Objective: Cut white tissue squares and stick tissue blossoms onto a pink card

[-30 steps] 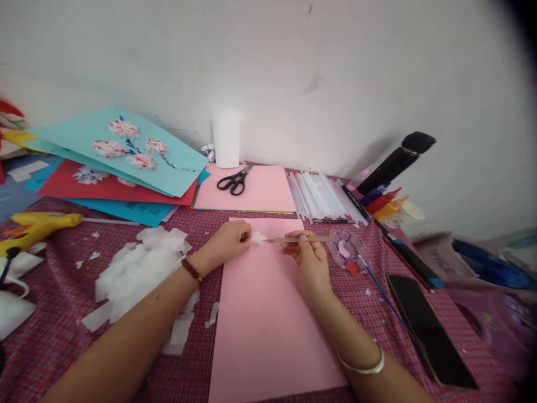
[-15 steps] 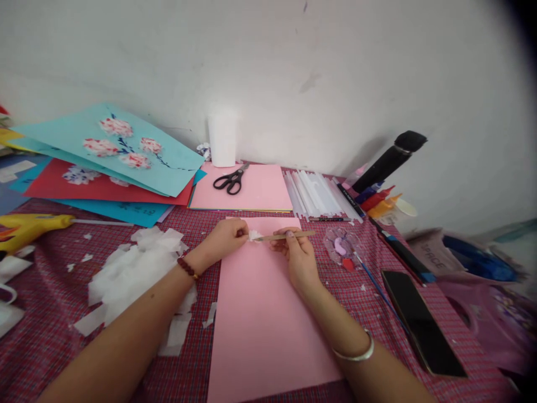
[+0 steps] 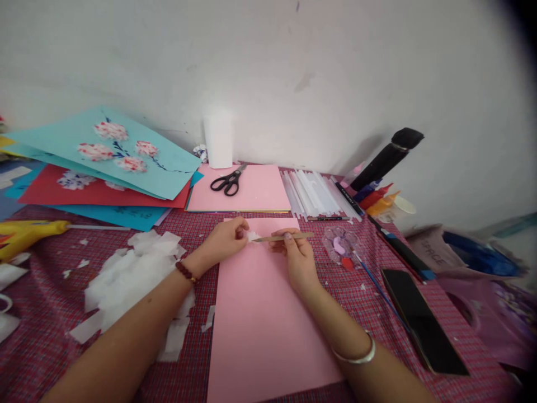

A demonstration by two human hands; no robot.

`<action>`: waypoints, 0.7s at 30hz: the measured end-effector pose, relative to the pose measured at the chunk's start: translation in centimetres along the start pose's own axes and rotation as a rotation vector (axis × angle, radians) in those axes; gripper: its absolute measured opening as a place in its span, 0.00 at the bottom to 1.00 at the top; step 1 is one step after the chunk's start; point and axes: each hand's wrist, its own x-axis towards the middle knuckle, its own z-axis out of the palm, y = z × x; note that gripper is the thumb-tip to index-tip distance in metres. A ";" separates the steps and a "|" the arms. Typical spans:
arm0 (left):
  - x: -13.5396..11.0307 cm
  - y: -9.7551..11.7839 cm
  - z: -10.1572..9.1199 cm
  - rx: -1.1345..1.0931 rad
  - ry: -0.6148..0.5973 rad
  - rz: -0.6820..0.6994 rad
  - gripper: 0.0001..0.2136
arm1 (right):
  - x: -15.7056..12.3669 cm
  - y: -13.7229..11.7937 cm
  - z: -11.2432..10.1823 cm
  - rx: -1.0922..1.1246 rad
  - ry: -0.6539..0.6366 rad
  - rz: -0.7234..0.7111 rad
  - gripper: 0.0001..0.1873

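A long pink paper sheet [image 3: 268,330] lies lengthwise in front of me. Near its far end sits a small crumpled piece of white tissue paper [image 3: 252,237]. My left hand [image 3: 224,240] rests at the left edge of the sheet, fingers curled and pinched against the tissue's left side; the fingertips are partly hidden. Between thumb and fingers, my right hand [image 3: 298,257] holds a thin tan pointed stick [image 3: 274,238] almost level, its tip at the tissue. A heap of white tissue pieces [image 3: 134,274] lies left of the sheet, partly behind my left forearm.
Black scissors [image 3: 226,182] lie on stacked pink paper [image 3: 264,190] behind the sheet. Cards with tissue flowers [image 3: 168,173] and a yellow glue gun [image 3: 33,232] are at left. To the right are a paint palette [image 3: 335,238], a paintbrush [image 3: 377,282], a phone [image 3: 423,322] and white sticks [image 3: 312,193].
The view has shifted slightly. Both hands stay at the tissue piece, and the stick's tip remains against or very near it. Nothing has been picked up or let go.
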 end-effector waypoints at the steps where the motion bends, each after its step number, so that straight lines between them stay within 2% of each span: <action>1: 0.0 0.0 0.0 0.001 0.001 -0.004 0.06 | 0.0 0.0 -0.1 -0.007 0.008 -0.012 0.10; 7: 0.0 -0.1 0.1 -0.058 -0.007 -0.017 0.06 | -0.2 -0.1 -0.5 -0.041 0.023 -0.037 0.10; 13: -0.2 0.6 -0.7 -0.254 -0.008 0.033 0.09 | -0.1 0.0 -0.3 0.000 0.011 -0.026 0.10; 17: -0.5 0.7 -0.9 -0.221 0.048 0.171 0.13 | -0.1 0.1 -0.4 0.008 0.031 -0.036 0.10; 21: -0.6 0.3 -0.6 -0.182 -0.036 0.301 0.18 | -0.1 0.0 -0.5 0.007 0.050 -0.028 0.09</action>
